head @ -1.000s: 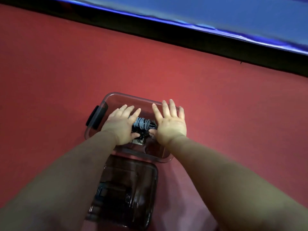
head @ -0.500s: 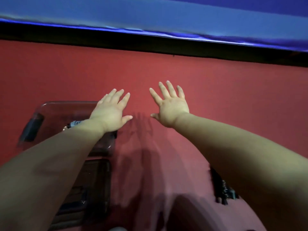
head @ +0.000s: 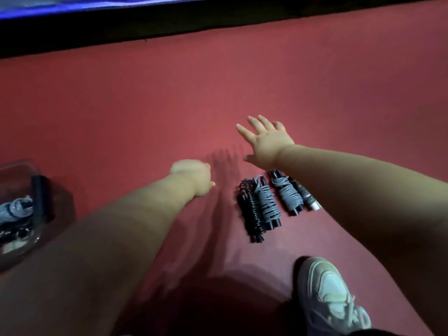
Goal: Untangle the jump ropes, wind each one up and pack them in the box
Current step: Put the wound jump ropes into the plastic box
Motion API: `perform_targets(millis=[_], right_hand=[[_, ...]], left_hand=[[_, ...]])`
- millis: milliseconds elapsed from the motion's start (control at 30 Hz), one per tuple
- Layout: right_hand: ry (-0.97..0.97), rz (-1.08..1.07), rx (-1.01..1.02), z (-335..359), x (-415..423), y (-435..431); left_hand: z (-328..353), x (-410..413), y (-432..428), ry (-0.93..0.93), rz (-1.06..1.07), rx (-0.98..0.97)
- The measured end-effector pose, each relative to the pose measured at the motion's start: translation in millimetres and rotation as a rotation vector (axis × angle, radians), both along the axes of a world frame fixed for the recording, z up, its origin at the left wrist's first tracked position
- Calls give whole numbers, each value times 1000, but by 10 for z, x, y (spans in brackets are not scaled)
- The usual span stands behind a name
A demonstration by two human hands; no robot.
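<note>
Right hand (head: 269,141) hovers spread just beyond the ropes (head: 266,204). Left hand (head: 191,178), left of them, is blurred; I cannot tell its grip. Box (head: 17,167) sits well left of them.

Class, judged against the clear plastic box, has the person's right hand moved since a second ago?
Yes. The right hand left the clear plastic box and went right, now near the wound grey jump ropes.
</note>
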State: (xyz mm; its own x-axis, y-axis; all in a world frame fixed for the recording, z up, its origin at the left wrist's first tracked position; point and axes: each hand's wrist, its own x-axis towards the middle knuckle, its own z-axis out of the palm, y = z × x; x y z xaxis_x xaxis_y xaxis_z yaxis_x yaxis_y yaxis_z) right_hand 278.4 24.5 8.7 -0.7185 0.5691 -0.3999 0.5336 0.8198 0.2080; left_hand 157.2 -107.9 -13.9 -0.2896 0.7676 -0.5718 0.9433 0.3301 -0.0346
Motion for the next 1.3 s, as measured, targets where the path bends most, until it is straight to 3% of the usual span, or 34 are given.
perform_targets(millis=[267,400,467,533,600,767,1000,1300], right_hand=[[-164,269,-235,-615,411,137],[-225,472,-305,-860,338,76],[-262,570,-317,-939,296,54],[-288,629,-314,-983,254,55],[-298,665,-294,-1002,213,77],[-124,590,-211,-1033,222,168],[139,290,-253,-1183,285,123],[210,308,-321,-1092,-92,47]], left_hand=[[-671,1038,109,-518,572,-242],[-914,1225,108,-547,691,-156],[-933,1282,134,-614,844,43],[-943,1331,95,-617,744,66],[-1074,1278,109,-725,1034,109],[-1178,1140,-40,-559,994,223],[-1181,700,-175,-400,673,366],[-859,29,-187,-271,316,396]])
